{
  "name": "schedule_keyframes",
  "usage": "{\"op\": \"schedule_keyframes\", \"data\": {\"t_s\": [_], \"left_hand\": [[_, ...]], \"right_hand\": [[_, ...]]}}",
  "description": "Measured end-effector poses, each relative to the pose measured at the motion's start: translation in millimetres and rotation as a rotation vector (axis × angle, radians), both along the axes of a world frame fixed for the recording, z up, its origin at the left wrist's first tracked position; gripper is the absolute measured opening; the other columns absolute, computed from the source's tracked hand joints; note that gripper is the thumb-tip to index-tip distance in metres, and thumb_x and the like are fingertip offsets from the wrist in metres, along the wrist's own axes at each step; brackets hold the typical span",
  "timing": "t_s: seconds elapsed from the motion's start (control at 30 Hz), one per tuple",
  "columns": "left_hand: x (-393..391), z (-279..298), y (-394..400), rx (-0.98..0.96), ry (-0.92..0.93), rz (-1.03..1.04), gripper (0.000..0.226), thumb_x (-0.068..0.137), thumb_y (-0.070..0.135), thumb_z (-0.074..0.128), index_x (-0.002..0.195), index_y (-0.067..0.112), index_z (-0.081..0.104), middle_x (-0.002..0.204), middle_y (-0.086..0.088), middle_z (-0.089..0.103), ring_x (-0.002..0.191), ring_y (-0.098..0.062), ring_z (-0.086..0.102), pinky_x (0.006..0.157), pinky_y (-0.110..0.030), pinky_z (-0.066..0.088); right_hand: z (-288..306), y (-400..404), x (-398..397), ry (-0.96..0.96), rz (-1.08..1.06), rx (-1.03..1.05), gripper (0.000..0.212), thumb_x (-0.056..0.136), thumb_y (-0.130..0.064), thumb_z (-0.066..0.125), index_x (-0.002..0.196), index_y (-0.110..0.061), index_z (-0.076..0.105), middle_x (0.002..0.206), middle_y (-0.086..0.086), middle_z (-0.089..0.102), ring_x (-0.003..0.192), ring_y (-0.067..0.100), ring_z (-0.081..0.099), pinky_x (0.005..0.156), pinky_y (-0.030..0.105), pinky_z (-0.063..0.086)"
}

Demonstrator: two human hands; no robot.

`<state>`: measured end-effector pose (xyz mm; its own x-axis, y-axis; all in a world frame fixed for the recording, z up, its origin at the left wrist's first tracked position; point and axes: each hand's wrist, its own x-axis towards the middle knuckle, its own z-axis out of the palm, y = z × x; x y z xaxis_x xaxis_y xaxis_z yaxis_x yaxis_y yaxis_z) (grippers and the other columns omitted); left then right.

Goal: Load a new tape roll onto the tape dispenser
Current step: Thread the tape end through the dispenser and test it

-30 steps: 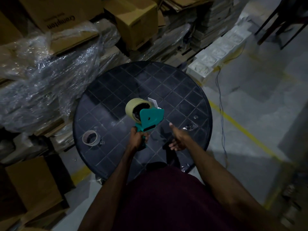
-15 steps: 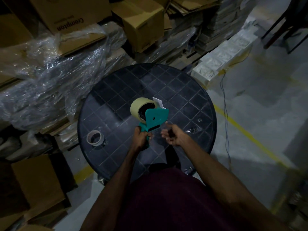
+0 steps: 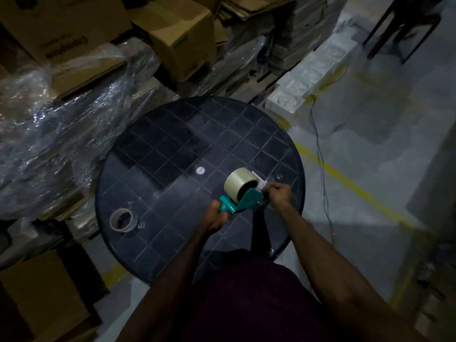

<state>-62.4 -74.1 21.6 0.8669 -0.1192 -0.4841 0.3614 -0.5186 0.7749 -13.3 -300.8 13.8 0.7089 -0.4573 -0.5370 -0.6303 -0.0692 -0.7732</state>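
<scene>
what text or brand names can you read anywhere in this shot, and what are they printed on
Dark print on the cardboard box at upper left: one word, upside down to the camera and too blurred to read now.
Tape roll, tape dispenser, empty tape core, round table: no print visible.
Other stacked boxes: no readable marks in this dim light.

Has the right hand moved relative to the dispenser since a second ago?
Yes. The right hand went from open beside the handle up to the front end of the teal dispenser, by the tape roll.
</scene>
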Motion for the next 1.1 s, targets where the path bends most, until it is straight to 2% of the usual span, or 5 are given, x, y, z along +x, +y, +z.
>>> {"op": "schedule_keyframes", "data": {"t_s": [0.2,0.47,0.63,0.83,1.1], "left_hand": [[28.0,-3.0,-42.4,0.180,-0.015,-0.141,0.009,0.067,0.027,0.064,0.075,0.024,0.062,0.067,0.001,0.067,0.060,-0.011,0.064,0.054,-0.034,0.052],[67.6,-37.7,-90.6,0.394,0.047,-0.154,0.033,0.069,0.037,0.059,0.091,0.014,0.067,0.087,-0.012,0.073,0.084,-0.035,0.069,0.067,-0.039,0.056],[76.9,-51.8,-101.2,0.399,0.093,-0.125,0.037,0.070,0.038,0.054,0.095,0.014,0.068,0.095,-0.014,0.073,0.093,-0.037,0.068,0.071,-0.035,0.050],[88.1,-55.1,-116.9,0.403,0.205,-0.092,0.041,0.071,0.039,0.056,0.104,0.017,0.067,0.106,-0.011,0.071,0.100,-0.036,0.067,0.080,-0.038,0.052],[86.1,-54.9,-125.1,0.450,0.188,-0.131,0.041,0.078,0.041,0.059,0.109,0.013,0.060,0.109,-0.013,0.068,0.102,-0.036,0.065,0.087,-0.040,0.052]], "right_hand": [[-11.2,-37.5,22.3,0.044,-0.042,-0.114,0.016,0.079,0.001,0.064,0.071,-0.008,0.074,0.082,0.017,0.073,0.070,0.018,0.062,0.064,0.024,0.045],[-72.1,-78.1,58.3,0.068,0.341,-0.264,0.011,0.087,-0.015,0.060,0.090,-0.014,0.071,0.081,-0.001,0.059,0.076,0.011,0.050,0.073,0.025,0.040],[-103.8,-67.0,70.2,0.007,0.176,-0.270,0.021,0.076,0.010,0.058,0.082,-0.001,0.074,0.081,0.005,0.067,0.080,0.016,0.060,0.066,0.018,0.040],[-94.6,-76.4,73.8,-0.090,0.287,-0.369,0.013,0.073,0.003,0.057,0.065,-0.002,0.066,0.059,0.004,0.058,0.068,0.008,0.055,0.050,0.019,0.028],[-89.1,-106.7,85.0,0.099,0.150,-0.350,0.020,0.051,-0.026,0.082,0.062,-0.019,0.066,0.062,-0.002,0.068,0.055,0.006,0.061,0.053,0.021,0.051]]}}
